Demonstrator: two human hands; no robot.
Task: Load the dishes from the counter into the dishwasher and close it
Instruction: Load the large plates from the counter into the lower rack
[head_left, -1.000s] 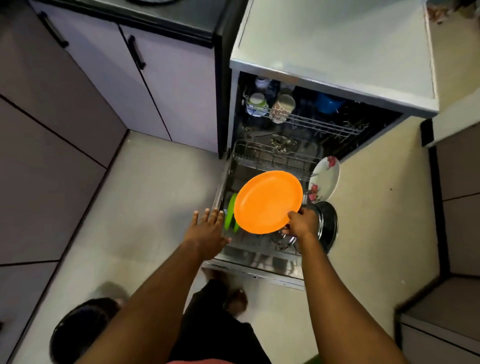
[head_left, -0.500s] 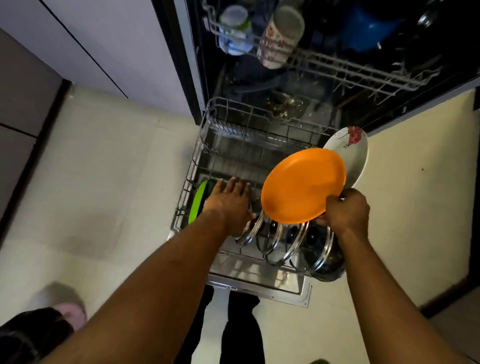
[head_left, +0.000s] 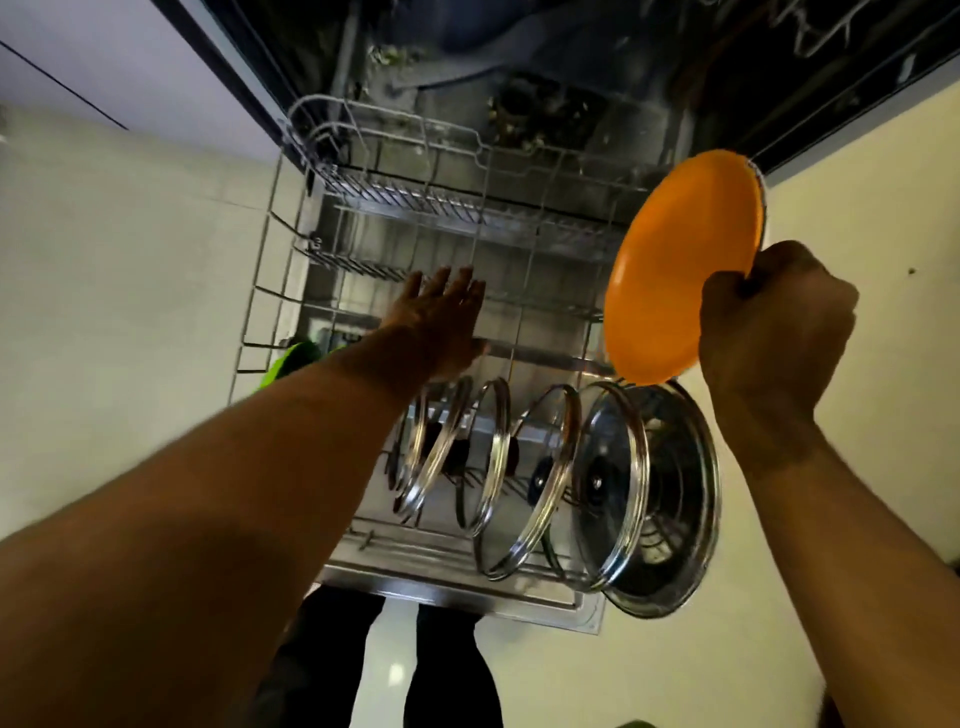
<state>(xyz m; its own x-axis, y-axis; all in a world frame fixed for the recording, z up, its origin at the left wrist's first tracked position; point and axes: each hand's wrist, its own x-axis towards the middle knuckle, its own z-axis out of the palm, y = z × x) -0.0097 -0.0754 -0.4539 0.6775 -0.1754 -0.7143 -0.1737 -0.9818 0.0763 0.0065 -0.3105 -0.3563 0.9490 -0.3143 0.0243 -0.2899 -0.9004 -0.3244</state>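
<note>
My right hand (head_left: 769, 332) grips the lower right rim of an orange plate (head_left: 680, 265), held tilted above the right side of the pulled-out lower rack (head_left: 415, 208) of the open dishwasher. A thin edge of a second plate shows behind the orange one. My left hand (head_left: 441, 312) reaches into the middle of the rack with fingers straight and holds nothing. Several glass pot lids (head_left: 613, 478) stand on edge along the rack's front. A green plate (head_left: 291, 358) peeks out at the front left, mostly hidden by my left arm.
The dishwasher tub (head_left: 519, 78) is dark behind the rack. The open door (head_left: 467, 592) lies under the rack near my legs. Pale floor tiles (head_left: 130, 312) lie left and right. A cabinet front (head_left: 104, 52) stands at the upper left.
The camera has dropped closer to the rack. My left hand moved forward past the lids into the rack's middle. The orange plate shifted right and turned more on edge.
</note>
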